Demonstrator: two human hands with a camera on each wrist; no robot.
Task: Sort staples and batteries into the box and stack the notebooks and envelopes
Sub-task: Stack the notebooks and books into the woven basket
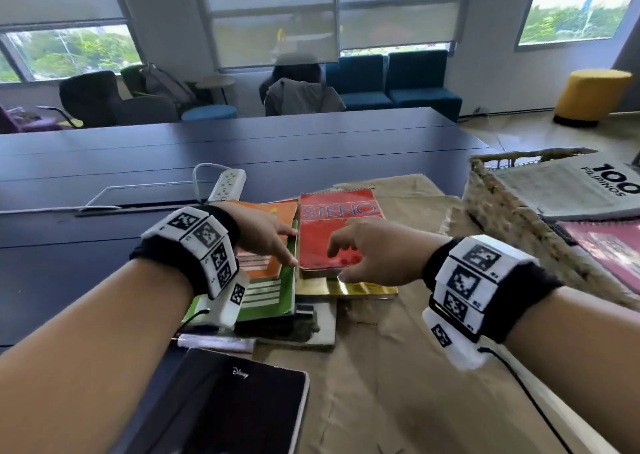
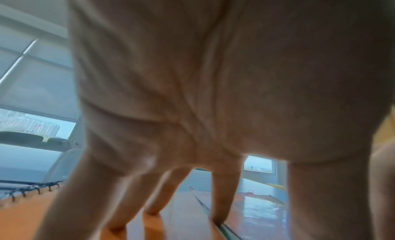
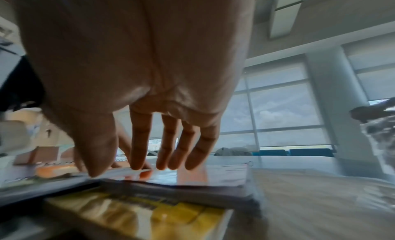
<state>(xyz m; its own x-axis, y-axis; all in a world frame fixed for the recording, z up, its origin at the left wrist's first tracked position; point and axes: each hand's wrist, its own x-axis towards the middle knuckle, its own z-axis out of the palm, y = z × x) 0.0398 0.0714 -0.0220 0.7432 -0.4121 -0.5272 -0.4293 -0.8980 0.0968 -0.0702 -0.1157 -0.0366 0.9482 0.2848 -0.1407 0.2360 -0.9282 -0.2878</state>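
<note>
Head cam has my left hand [image 1: 265, 233] resting on the orange spiral-bound notebook [image 1: 258, 263], fingers [image 2: 222, 198] straight and spread, tips down on its cover; my right hand [image 1: 372, 251] hovers over the red glossy STENO pad [image 1: 330, 235], fingers [image 3: 140, 142] loose and apart, holding nothing; both books sit side by side on the dark blue bench [image 1: 86, 245], STENO atop a gold-covered book [image 1: 346, 289].
</note>
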